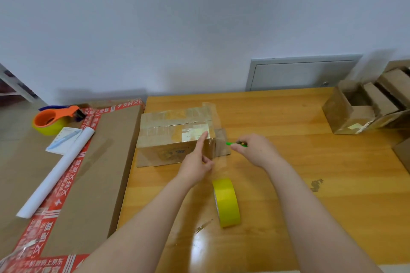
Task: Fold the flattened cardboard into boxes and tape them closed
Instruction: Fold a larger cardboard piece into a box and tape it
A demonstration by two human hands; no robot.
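The folded box (175, 137) sits on the desk (288, 184), its top seam taped over. The left hand (197, 162) presses a straight forefinger on the top's right corner, probably pinning the clear tape running toward the yellow roll (226, 203). The right hand (255, 150) grips a green cutter (230, 143) beside the box's right end, seemingly to sever the strip.

Thin green tool (230, 143): mostly covered by right hand (253, 150), only the tip shows, type not readable. Left hand (197, 162) hides the near right corner of small brown taped cardboard box (173, 137); whether its curled fingers pinch clear tape, cannot tell. Pale box label (195, 133): print too small. Large flat brown carton with red printed tape (93, 173): cut off at 2 edges, left and bottom. Open brown cardboard boxes (355, 113): cut off at right.
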